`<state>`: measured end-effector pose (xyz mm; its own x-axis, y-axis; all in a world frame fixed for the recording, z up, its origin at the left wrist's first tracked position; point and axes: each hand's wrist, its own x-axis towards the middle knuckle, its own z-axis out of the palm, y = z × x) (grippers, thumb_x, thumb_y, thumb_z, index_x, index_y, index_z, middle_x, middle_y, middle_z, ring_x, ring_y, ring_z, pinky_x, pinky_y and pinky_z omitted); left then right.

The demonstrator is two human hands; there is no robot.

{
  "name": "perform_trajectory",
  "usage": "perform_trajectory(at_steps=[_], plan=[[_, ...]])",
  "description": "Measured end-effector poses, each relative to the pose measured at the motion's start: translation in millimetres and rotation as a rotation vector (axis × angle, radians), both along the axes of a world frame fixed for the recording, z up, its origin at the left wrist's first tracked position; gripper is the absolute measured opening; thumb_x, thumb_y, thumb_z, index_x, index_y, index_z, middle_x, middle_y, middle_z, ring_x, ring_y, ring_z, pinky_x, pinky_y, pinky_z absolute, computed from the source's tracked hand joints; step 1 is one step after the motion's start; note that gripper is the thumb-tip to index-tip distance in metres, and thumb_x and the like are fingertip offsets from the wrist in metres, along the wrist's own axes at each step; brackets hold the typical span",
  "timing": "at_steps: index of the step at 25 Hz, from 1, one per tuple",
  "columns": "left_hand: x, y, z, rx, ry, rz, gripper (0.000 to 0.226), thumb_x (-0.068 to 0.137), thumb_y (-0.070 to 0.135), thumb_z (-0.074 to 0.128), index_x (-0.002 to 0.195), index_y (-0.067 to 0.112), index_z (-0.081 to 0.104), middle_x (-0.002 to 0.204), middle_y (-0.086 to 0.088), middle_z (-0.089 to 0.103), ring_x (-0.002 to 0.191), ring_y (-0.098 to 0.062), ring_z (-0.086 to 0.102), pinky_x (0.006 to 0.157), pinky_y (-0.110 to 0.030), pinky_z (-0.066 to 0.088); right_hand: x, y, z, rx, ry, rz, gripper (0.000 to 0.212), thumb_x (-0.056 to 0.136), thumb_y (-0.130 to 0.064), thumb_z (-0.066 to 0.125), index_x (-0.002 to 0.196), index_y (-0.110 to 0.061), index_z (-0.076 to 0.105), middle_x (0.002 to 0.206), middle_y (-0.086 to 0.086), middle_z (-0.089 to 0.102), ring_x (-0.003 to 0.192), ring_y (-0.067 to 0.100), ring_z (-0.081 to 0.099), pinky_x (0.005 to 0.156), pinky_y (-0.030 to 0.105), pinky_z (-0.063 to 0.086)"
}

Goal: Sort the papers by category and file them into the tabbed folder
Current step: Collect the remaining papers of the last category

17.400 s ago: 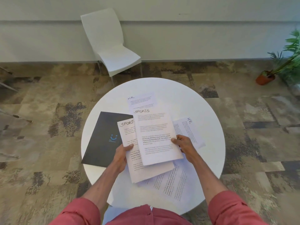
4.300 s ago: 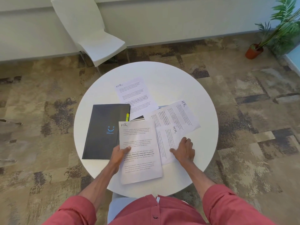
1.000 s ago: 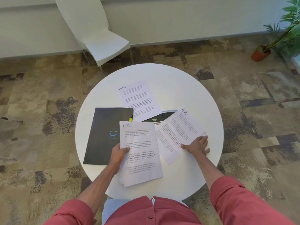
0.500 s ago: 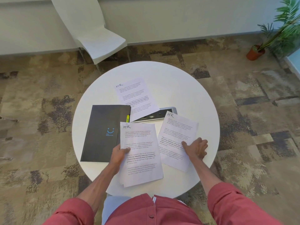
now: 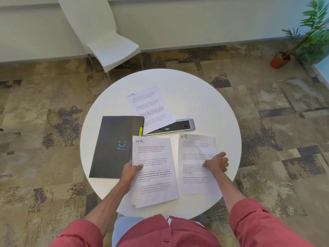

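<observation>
**Work surface.** A round white table carries all task items.

**Folder.** The black folder lies closed and flat on the left part of the table. A yellow tab protrudes from its right edge near the far corner.

**Papers.**
- Stack: several sheets, the top one headed "HR". It sits just right of the folder, its left edge overlapping the folder's right edge. Its near end extends past the table rim.
- Right sheet: a single page headed "HR". It lies on the table beside the stack, a narrow gap between them.
- Far sheet: a single page headed "HR", tilted, beyond the folder. Its near corner covers the left end of a grey port panel set in the table.

**Hands.**
- Left hand: grips the stack at its left edge. The thumb lies on the top page; the fingers are hidden beneath.
- Right hand: grips the right sheet at its right edge. The thumb lies on the printed face; the fingers are curled at the edge.

**Surroundings.** A white chair stands beyond the table. A potted plant stands at far right.
</observation>
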<state>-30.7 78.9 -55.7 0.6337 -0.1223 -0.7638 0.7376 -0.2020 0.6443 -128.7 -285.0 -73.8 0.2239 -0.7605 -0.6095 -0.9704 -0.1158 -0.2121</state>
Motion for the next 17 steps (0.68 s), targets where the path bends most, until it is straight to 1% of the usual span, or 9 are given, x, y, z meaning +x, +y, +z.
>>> perform_trajectory(at_steps=[1,2,4,6,9,11,13,16,17], plan=[[-0.7,0.9,-0.4,-0.001,0.001,0.001,0.028,0.1,-0.001,0.065,0.126,0.007,0.069,0.109,-0.012,0.083,0.094,-0.035,0.081,0.072,-0.043,0.065,-1.6,-0.9,1.1,0.004,-0.037,-0.013,0.09,0.072,-0.004,0.091,0.143,-0.007,0.035,0.144,0.022,0.038,0.125,0.043,0.051,0.103,0.049,0.045],[-1.5,2.0,-0.7,0.002,0.0,0.002,0.028,0.1,-0.001,0.065,0.126,0.007,0.069,0.109,-0.012,0.083,0.094,-0.035,0.081,0.071,-0.042,0.065,-4.1,-3.4,-2.0,0.008,-0.075,-0.022,0.074,0.076,-0.002,0.086,0.136,-0.008,0.043,0.139,0.02,0.04,0.113,0.041,0.057,0.098,0.046,0.048],[-2.5,4.4,-3.0,0.012,-0.004,0.004,0.028,0.101,-0.001,0.065,0.126,0.007,0.07,0.11,-0.013,0.082,0.096,-0.037,0.08,0.074,-0.043,0.065,-11.0,-8.4,-2.2,0.019,-0.154,-0.014,0.038,0.083,-0.001,0.074,0.118,-0.008,0.059,0.13,0.015,0.046,0.093,0.036,0.06,0.086,0.039,0.051],[-2.4,5.5,-5.8,0.015,-0.002,0.004,0.028,0.101,0.001,0.065,0.128,0.007,0.07,0.11,-0.013,0.082,0.097,-0.038,0.08,0.078,-0.046,0.066,-18.1,-15.1,-2.8,0.068,-0.269,-0.038,0.02,0.083,-0.003,0.069,0.1,-0.012,0.067,0.117,0.01,0.063,0.09,0.033,0.064,0.079,0.038,0.051],[-1.2,4.3,-6.5,0.013,0.003,0.008,0.026,0.102,0.002,0.065,0.127,0.008,0.07,0.11,-0.012,0.082,0.096,-0.037,0.08,0.078,-0.046,0.066,-23.5,-23.4,7.5,0.13,-0.435,-0.077,0.015,0.083,-0.001,0.061,0.085,-0.016,0.063,0.089,0.003,0.072,0.085,0.031,0.067,0.07,0.036,0.048],[-0.6,3.2,-6.2,0.006,0.004,0.012,0.023,0.103,0.003,0.065,0.125,0.01,0.071,0.108,-0.011,0.083,0.094,-0.035,0.081,0.078,-0.045,0.065,-24.0,-26.1,19.5,0.125,-0.527,-0.095,0.01,0.08,-0.002,0.055,0.082,-0.011,0.059,0.08,0.002,0.069,0.074,0.027,0.061,0.066,0.035,0.041],[-1.0,2.6,-5.7,-0.009,0.009,0.018,0.022,0.103,0.005,0.066,0.124,0.009,0.071,0.108,-0.011,0.083,0.095,-0.035,0.081,0.081,-0.048,0.065,-20.8,-27.1,25.0,0.168,-0.615,-0.124,0.007,0.075,-0.004,0.051,0.073,-0.011,0.052,0.071,0.003,0.059,0.069,0.022,0.051,0.064,0.034,0.034],[-2.2,3.0,-6.9,-0.044,0.014,0.028,0.023,0.103,0.009,0.067,0.126,0.008,0.071,0.111,-0.011,0.083,0.099,-0.037,0.08,0.092,-0.055,0.063,-1.7,-14.1,37.1,0.3,-0.694,-0.194,0.022,0.079,0.006,0.05,0.068,-0.014,0.051,0.067,0.002,0.056,0.066,0.017,0.05,0.057,0.027,0.033],[-2.2,2.6,-6.7,-0.058,0.014,0.031,0.024,0.103,0.011,0.068,0.127,0.008,0.071,0.112,-0.012,0.082,0.101,-0.037,0.08,0.094,-0.057,0.063,7.6,-5.5,43.6,0.345,-0.687,-0.183,0.026,0.081,0.009,0.049,0.067,-0.012,0.05,0.061,-0.003,0.056,0.059,0.012,0.051,0.053,0.023,0.035]])
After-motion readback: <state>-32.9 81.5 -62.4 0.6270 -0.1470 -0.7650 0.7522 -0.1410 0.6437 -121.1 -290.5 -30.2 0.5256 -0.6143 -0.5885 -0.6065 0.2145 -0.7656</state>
